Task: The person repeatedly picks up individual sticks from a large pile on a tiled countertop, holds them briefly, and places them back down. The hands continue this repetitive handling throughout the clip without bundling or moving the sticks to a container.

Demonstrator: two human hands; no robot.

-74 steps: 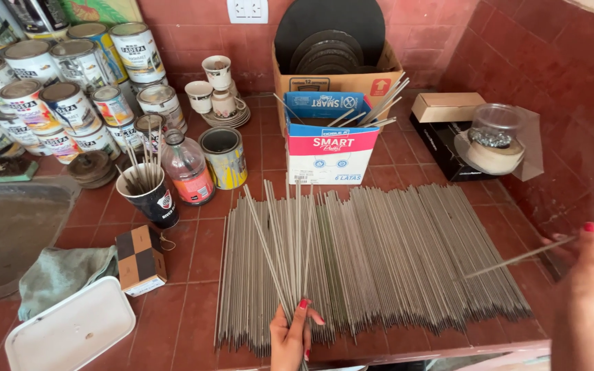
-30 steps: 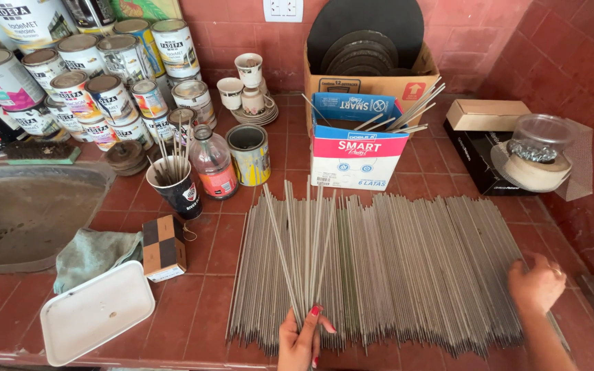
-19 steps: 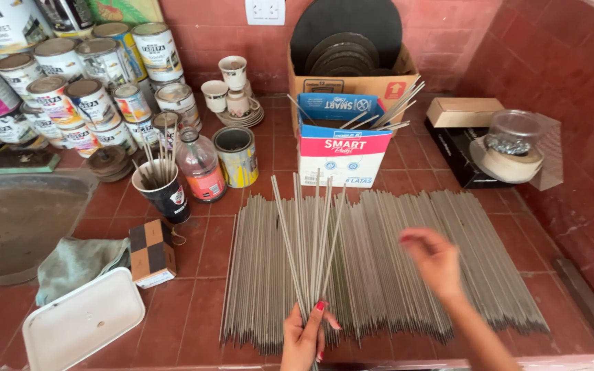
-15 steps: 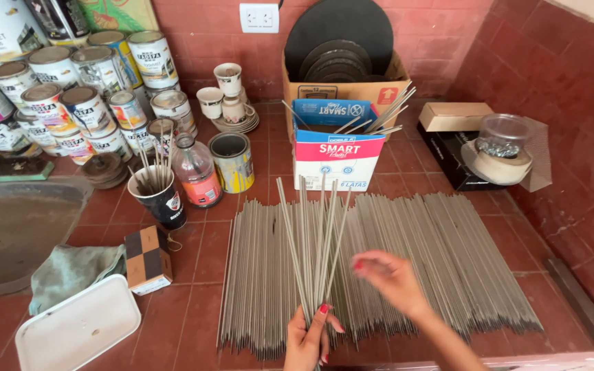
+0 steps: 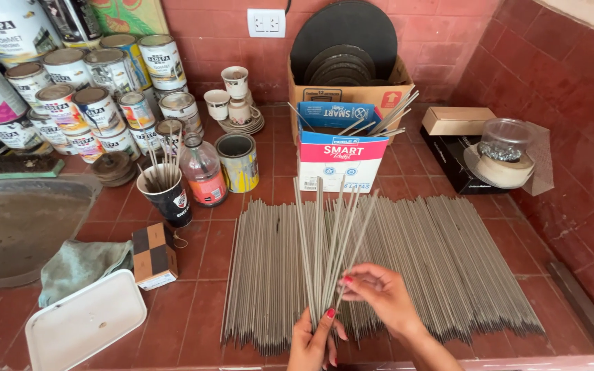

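The left hand [image 5: 314, 340] is closed around the near ends of a small fan of thin grey metal rods [image 5: 328, 240], at the front edge of the red tiled counter [image 5: 201, 309]. The rods rise from this fist and spread away from the person, their long axis pointing toward the back wall. The right hand [image 5: 379, 295] is just beside the fan on its right. Its fingertips [image 5: 346, 280] are pinched on one rod low in the bunch, I think, though the contact is hard to see. So the right hand is the nearer one to the loose rod tips. Under both hands lies the wide flat row of the same grey rods [image 5: 434, 254], parallel, from front to back of the counter.
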